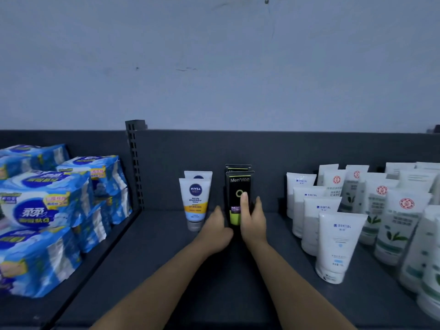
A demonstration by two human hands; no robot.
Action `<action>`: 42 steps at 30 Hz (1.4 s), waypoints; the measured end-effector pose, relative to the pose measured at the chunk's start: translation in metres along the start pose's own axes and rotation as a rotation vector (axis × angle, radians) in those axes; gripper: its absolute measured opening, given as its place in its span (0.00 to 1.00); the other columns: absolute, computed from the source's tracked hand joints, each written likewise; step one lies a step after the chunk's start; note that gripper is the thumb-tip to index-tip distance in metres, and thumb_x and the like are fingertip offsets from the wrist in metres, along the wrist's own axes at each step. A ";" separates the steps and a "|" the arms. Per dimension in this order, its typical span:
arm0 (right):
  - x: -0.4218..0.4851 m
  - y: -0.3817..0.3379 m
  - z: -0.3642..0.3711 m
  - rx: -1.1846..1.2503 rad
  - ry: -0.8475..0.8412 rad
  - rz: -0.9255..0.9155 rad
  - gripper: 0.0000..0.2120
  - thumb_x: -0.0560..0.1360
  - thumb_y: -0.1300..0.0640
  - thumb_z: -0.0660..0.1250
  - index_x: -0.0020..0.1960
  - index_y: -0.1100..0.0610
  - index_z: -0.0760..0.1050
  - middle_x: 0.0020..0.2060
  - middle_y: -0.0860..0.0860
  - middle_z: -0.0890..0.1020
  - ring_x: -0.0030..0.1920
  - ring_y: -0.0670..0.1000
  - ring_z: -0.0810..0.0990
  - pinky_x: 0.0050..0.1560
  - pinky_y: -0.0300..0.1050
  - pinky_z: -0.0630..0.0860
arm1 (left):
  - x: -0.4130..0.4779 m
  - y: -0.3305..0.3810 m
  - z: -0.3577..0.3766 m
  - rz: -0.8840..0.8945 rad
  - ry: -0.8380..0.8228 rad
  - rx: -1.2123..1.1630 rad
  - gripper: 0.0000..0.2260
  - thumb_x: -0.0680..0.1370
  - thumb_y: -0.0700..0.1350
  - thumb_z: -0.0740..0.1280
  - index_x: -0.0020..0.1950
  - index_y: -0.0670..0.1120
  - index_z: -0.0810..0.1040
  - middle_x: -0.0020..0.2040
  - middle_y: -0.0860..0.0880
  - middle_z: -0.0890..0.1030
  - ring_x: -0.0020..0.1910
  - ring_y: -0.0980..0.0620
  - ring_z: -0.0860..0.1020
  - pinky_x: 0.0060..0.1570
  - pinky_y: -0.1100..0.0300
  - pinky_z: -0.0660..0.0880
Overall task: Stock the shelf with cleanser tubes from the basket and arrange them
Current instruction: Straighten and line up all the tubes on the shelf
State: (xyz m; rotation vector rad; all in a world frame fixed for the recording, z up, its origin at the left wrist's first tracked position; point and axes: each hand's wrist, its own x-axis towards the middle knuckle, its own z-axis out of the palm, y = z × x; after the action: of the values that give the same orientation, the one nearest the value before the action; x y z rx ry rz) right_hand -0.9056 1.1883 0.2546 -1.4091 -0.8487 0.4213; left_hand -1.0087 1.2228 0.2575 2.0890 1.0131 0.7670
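black plastic cleanser tube (235,186), lime-green band — standing cap-down on dark grey shelf (154,258) beside white Nivea tube (195,201) | right hand (253,222) gripping it, forefinger lying on its front | left hand (215,231) touching its left edge — grip unclear
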 end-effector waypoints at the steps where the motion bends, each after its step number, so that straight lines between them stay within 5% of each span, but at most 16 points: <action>1: -0.001 -0.001 0.000 -0.001 0.014 -0.017 0.38 0.77 0.39 0.57 0.78 0.61 0.52 0.76 0.56 0.59 0.76 0.52 0.58 0.72 0.41 0.54 | -0.006 0.005 -0.007 -0.004 0.020 0.097 0.12 0.71 0.38 0.62 0.54 0.40 0.71 0.52 0.44 0.79 0.53 0.46 0.77 0.49 0.57 0.74; 4: -0.010 -0.007 0.004 -0.054 0.064 -0.153 0.49 0.70 0.27 0.57 0.78 0.59 0.50 0.76 0.56 0.60 0.73 0.56 0.65 0.74 0.49 0.60 | -0.026 0.018 -0.032 0.145 0.258 0.198 0.09 0.72 0.41 0.63 0.49 0.43 0.78 0.43 0.48 0.83 0.43 0.49 0.80 0.46 0.54 0.78; 7: -0.020 -0.017 0.004 -0.116 0.091 -0.474 0.44 0.74 0.32 0.55 0.78 0.56 0.45 0.78 0.50 0.52 0.76 0.54 0.59 0.69 0.61 0.66 | -0.043 0.021 -0.056 0.377 0.532 0.077 0.05 0.72 0.43 0.63 0.46 0.45 0.75 0.40 0.52 0.77 0.39 0.53 0.76 0.40 0.57 0.75; 10: -0.035 -0.041 0.011 -0.140 0.023 -0.752 0.37 0.78 0.40 0.54 0.78 0.60 0.45 0.78 0.53 0.47 0.78 0.50 0.47 0.77 0.47 0.52 | -0.036 0.012 -0.069 0.389 0.758 -0.083 0.16 0.72 0.43 0.60 0.59 0.42 0.70 0.54 0.51 0.70 0.52 0.53 0.71 0.55 0.63 0.69; 12: -0.051 -0.058 0.023 -0.122 -0.086 -0.802 0.36 0.79 0.43 0.56 0.78 0.60 0.47 0.78 0.53 0.48 0.78 0.47 0.48 0.76 0.38 0.49 | -0.025 0.016 -0.075 0.221 0.806 -0.327 0.21 0.72 0.44 0.58 0.65 0.41 0.67 0.61 0.49 0.66 0.60 0.51 0.68 0.62 0.59 0.65; 15: -0.062 -0.056 0.050 -0.081 -0.141 -0.692 0.33 0.78 0.45 0.56 0.78 0.58 0.51 0.78 0.48 0.53 0.77 0.41 0.51 0.74 0.33 0.51 | -0.003 0.002 -0.080 -0.133 0.627 -0.699 0.26 0.80 0.56 0.58 0.74 0.44 0.62 0.70 0.48 0.66 0.68 0.50 0.67 0.67 0.55 0.63; 18: -0.058 -0.044 0.070 -0.061 -0.069 -0.458 0.39 0.76 0.38 0.56 0.78 0.58 0.48 0.78 0.48 0.51 0.76 0.40 0.48 0.75 0.36 0.48 | 0.013 -0.035 -0.072 -0.243 0.285 -0.915 0.39 0.71 0.76 0.53 0.69 0.50 0.72 0.67 0.48 0.76 0.62 0.51 0.78 0.62 0.52 0.72; 21: -0.044 -0.036 0.081 -0.027 -0.038 -0.195 0.40 0.78 0.43 0.61 0.78 0.61 0.45 0.78 0.54 0.50 0.77 0.47 0.48 0.72 0.34 0.44 | 0.006 -0.033 -0.065 -0.188 0.175 -0.929 0.31 0.79 0.67 0.45 0.56 0.50 0.81 0.52 0.49 0.85 0.49 0.54 0.84 0.47 0.61 0.78; 23: -0.037 -0.029 0.087 0.039 -0.033 -0.115 0.44 0.75 0.40 0.63 0.78 0.62 0.46 0.78 0.55 0.51 0.77 0.48 0.49 0.74 0.37 0.46 | 0.006 -0.031 -0.059 -0.168 0.096 -0.919 0.28 0.81 0.64 0.45 0.56 0.51 0.80 0.49 0.50 0.86 0.47 0.55 0.84 0.43 0.64 0.78; 26: -0.032 -0.021 0.092 0.119 -0.046 -0.022 0.52 0.67 0.30 0.64 0.78 0.59 0.48 0.77 0.52 0.57 0.76 0.49 0.56 0.76 0.48 0.55 | 0.012 -0.037 -0.057 -0.143 0.117 -0.885 0.27 0.81 0.63 0.47 0.61 0.49 0.79 0.52 0.49 0.85 0.49 0.54 0.83 0.44 0.64 0.78; 31: -0.016 -0.005 0.107 0.114 -0.132 0.011 0.50 0.60 0.25 0.68 0.73 0.52 0.62 0.67 0.50 0.75 0.66 0.48 0.74 0.67 0.53 0.71 | 0.020 -0.043 -0.054 -0.107 0.132 -0.861 0.29 0.82 0.61 0.45 0.63 0.46 0.78 0.57 0.47 0.84 0.54 0.54 0.82 0.47 0.67 0.77; 34: -0.017 -0.010 0.102 0.183 -0.221 -0.057 0.33 0.62 0.34 0.72 0.61 0.48 0.71 0.54 0.44 0.83 0.54 0.41 0.81 0.56 0.42 0.76 | 0.021 -0.047 -0.052 -0.078 0.135 -0.832 0.29 0.82 0.61 0.44 0.64 0.48 0.78 0.58 0.51 0.83 0.59 0.54 0.80 0.56 0.63 0.74; 42: -0.011 -0.002 0.097 0.232 -0.329 -0.058 0.20 0.74 0.45 0.69 0.63 0.45 0.70 0.54 0.43 0.83 0.54 0.41 0.81 0.57 0.40 0.76 | 0.020 -0.053 -0.050 -0.114 0.172 -0.768 0.25 0.82 0.61 0.47 0.64 0.52 0.77 0.54 0.55 0.84 0.50 0.64 0.81 0.43 0.71 0.73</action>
State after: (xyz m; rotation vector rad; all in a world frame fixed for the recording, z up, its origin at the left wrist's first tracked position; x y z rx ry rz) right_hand -0.9837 1.2461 0.2479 -1.1139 -1.0661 0.6971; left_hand -1.0580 1.2796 0.2498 1.3135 0.7473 1.0807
